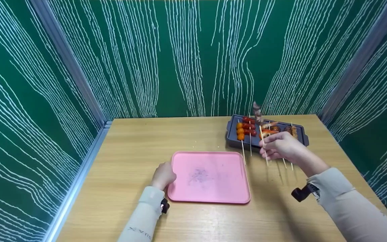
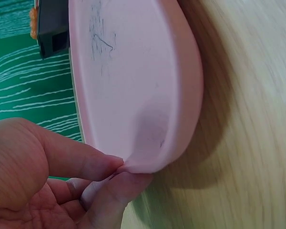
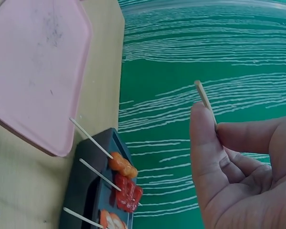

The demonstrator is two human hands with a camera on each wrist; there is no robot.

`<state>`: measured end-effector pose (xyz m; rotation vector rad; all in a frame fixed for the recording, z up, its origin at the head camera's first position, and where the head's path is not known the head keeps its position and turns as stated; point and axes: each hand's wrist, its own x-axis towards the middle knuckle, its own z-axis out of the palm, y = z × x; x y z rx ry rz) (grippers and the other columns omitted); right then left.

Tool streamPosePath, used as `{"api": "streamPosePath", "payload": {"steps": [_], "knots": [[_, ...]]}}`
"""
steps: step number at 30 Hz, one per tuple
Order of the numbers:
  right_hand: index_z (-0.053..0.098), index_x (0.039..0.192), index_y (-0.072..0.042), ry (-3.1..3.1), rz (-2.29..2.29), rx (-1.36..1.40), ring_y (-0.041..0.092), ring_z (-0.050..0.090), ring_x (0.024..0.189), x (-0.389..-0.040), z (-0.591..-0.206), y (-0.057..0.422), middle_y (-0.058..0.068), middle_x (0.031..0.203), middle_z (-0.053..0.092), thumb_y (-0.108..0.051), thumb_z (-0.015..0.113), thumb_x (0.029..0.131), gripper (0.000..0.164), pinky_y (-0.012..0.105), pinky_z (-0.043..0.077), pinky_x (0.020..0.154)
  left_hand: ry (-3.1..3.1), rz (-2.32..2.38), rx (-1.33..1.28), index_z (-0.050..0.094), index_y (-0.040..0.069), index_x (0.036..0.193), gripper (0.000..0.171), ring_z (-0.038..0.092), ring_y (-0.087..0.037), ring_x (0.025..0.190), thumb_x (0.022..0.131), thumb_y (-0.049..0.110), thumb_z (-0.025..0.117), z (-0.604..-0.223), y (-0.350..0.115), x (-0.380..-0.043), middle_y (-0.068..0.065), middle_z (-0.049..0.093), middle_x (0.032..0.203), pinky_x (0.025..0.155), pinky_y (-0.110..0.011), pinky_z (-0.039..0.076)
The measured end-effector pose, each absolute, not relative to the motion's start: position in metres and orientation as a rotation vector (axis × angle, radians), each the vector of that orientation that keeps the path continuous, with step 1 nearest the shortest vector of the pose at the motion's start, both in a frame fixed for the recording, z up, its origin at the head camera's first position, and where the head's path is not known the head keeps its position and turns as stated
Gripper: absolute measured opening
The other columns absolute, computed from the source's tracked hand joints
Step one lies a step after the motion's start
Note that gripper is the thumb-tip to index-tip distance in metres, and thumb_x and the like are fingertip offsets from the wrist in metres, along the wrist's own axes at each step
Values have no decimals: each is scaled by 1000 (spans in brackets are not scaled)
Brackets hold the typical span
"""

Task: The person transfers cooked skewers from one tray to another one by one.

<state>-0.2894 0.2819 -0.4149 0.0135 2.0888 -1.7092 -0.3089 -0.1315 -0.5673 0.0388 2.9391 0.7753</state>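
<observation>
My left hand (image 1: 164,176) pinches the left rim of a pink tray (image 1: 210,185) with scuff marks. In the left wrist view, thumb and finger (image 2: 93,164) meet on the rim by a rounded corner. My right hand (image 1: 284,148) pinches the stick of a meat skewer (image 1: 258,113), its brown chunks uppermost, above a dark rectangular pan (image 1: 235,144). Only the stick's lower end (image 3: 205,100) shows in the right wrist view; the meat is out of sight there. The right hand covers part of the pan in the head view.
Several skewers lie in the pan: orange balls (image 1: 240,131), red pieces (image 1: 249,126), shrimp (image 1: 268,133) and brown pieces (image 1: 294,131). Their sticks jut over its near edge, one reaching the tray's right corner. Green walls with white lines surround the wooden table (image 1: 139,141).
</observation>
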Motion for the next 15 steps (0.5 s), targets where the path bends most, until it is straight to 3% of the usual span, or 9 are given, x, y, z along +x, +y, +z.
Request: {"api": "streamPosePath", "payload": {"steps": [15], "knots": [[62, 105, 8, 2186, -1545, -71, 25, 69, 76, -282, -441, 255, 21, 90, 69, -2, 52, 96, 17, 39, 60, 72, 2944, 792, 51, 62, 5, 80, 12, 56, -22, 66, 75, -3, 55, -567, -131, -308, -9, 61, 78, 54, -32, 46]]}}
